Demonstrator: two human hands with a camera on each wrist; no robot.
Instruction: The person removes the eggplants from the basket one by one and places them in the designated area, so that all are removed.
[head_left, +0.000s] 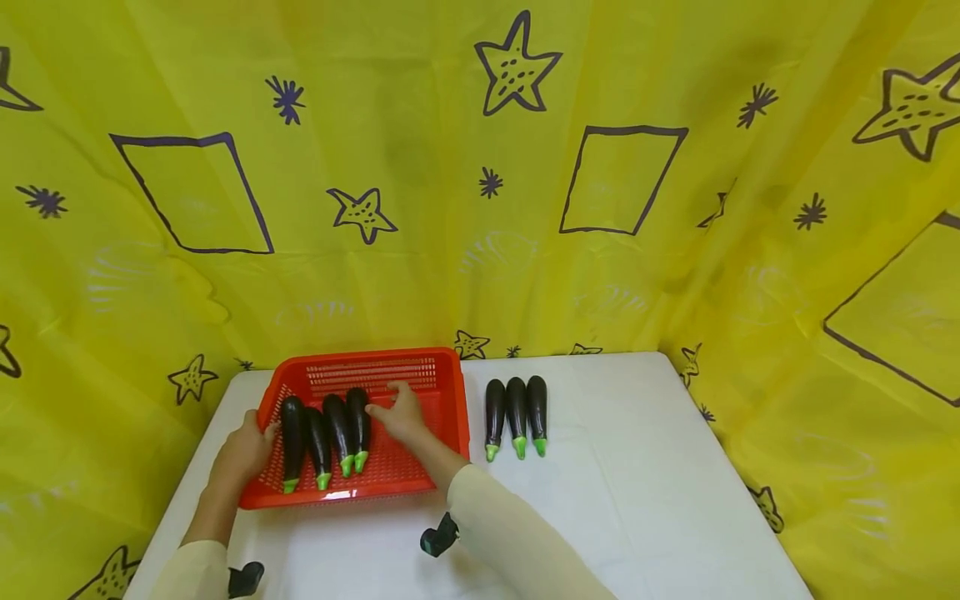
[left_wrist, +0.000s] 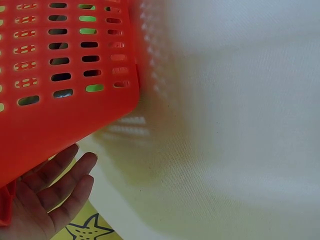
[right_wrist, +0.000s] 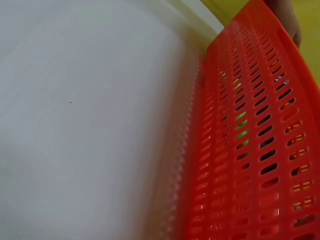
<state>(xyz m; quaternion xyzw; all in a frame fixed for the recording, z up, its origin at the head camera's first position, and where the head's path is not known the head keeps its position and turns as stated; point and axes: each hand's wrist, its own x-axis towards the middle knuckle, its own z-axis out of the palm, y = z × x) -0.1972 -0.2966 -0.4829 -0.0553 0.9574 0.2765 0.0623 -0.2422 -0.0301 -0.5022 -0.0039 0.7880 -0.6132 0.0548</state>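
A red plastic basket (head_left: pixel 448 392) with slotted walls stands on the left of the table, one side slightly raised in the wrist views. Several dark eggplants (head_left: pixel 318 442) lie side by side in its left half, green stem ends toward me. My left hand (head_left: pixel 246 450) grips the basket's left rim, thumb over the edge and fingers outside, below the rim in the left wrist view. Over the basket's middle, my right hand (head_left: pixel 403 417) is spread with nothing in it, its thumb close to the rightmost eggplant (head_left: pixel 358 425). The right wrist view does not show this hand.
Three more eggplants (head_left: pixel 516 412) lie in a row on the white table (head_left: pixel 615 467), right of the basket. A yellow patterned curtain (head_left: pixel 420 283) surrounds the table's back and sides. Black wrist devices (head_left: pixel 439 535) sit at both sleeves.
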